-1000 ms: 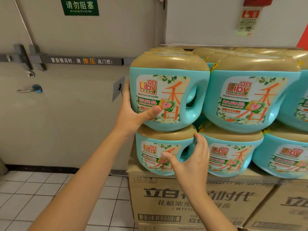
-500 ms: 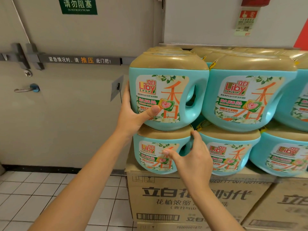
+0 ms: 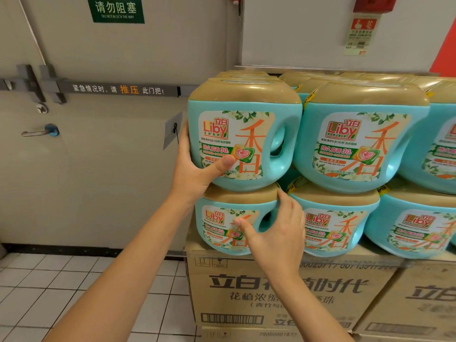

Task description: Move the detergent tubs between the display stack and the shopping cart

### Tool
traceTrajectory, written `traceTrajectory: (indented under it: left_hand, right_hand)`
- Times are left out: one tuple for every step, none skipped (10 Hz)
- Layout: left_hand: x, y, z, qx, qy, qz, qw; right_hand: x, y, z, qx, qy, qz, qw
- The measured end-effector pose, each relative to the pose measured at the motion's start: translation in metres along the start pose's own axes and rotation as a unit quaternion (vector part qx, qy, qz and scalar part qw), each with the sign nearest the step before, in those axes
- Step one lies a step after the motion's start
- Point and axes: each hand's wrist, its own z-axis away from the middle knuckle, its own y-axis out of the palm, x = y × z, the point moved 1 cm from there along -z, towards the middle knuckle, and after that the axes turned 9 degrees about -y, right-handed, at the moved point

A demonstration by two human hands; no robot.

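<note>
**A:** Left hand (image 3: 195, 169) clamps the upper turquoise plastic detergent tub with the tan lid (image 3: 244, 134), centre frame: thumb on its label, fingers (image 3: 183, 139) round its left side.

**B:** Right hand (image 3: 276, 235), fingers spread, touches the lower tub (image 3: 222, 223) directly beneath, by its handle. Six tub fronts showing, three over three, on brown cardboard cartons (image 3: 271, 287).

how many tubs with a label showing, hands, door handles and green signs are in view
tubs with a label showing: 6
hands: 2, left hand gripping the top left tub, right hand
door handle: 1
green sign: 1
total: 10
</note>
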Motion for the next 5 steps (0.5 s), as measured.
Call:
traceTrajectory:
  left_hand:
    - [-0.002,-0.001,0.000,0.009,-0.004,0.000,1.000]
    - [-0.003,-0.001,0.004,0.010,-0.010,-0.015,1.000]
    - [-0.007,-0.002,0.007,-0.014,-0.009,-0.042,0.999]
    - [-0.002,-0.010,0.031,-0.134,0.044,-0.139,0.980]
    - [0.010,-0.018,0.060,-0.196,0.075,-0.178,0.961]
  right_hand:
    - [0.002,0.001,0.002,0.008,0.003,-0.006,1.000]
    - [0.001,-0.001,0.001,0.022,0.003,-0.016,1.000]
    - [-0.002,-0.003,0.002,0.038,-0.002,-0.026,0.999]
    - [-0.013,-0.008,0.010,0.022,-0.020,-0.077,0.997]
    - [-0.023,-0.014,0.021,-0.007,-0.028,-0.112,0.993]
